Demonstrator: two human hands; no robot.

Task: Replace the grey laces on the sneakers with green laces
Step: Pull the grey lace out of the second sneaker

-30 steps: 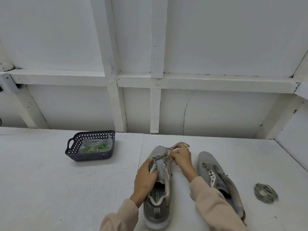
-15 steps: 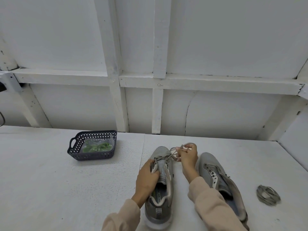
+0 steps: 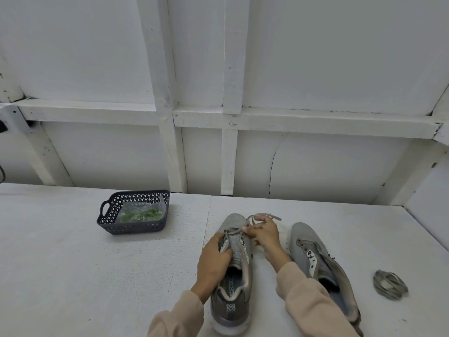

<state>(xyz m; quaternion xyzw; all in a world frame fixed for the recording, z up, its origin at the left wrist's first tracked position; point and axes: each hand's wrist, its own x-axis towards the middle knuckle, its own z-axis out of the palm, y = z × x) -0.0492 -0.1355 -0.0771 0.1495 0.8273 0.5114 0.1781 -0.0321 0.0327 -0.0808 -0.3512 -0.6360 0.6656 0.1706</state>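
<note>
White, pebbled counter set against a white panelled wall ribbed with painted battens, a thin crack running down one lower panel.

Toward the far edge, left of the middle: a dark lattice basket holding green laces in clear wrapping.

Near the front edge, right of the middle: two grey sneakers side by side, toes toward the wall, not touching. Threaded sneaker on the left, lace left only in the eyelets nearest the toe. Stripped sneaker on the right, eyelets bare, tongue slack. Close to the right edge, well apart from both shoes: a loose coil of grey lace lying flat.

Left hand curled round the left eyelet row of the threaded sneaker, thumb on the tongue, holding the shoe on the counter. Right hand just beside it, over the shoe's right flank, fingers bent and pinching the grey lace in work where it leaves the toe-end eyelets. Beyond the knuckles, lace arcing in a loop toward the far edge, free end pointing right above the gap between the shoes. Pale pink sleeves reaching in from the front edge.
</note>
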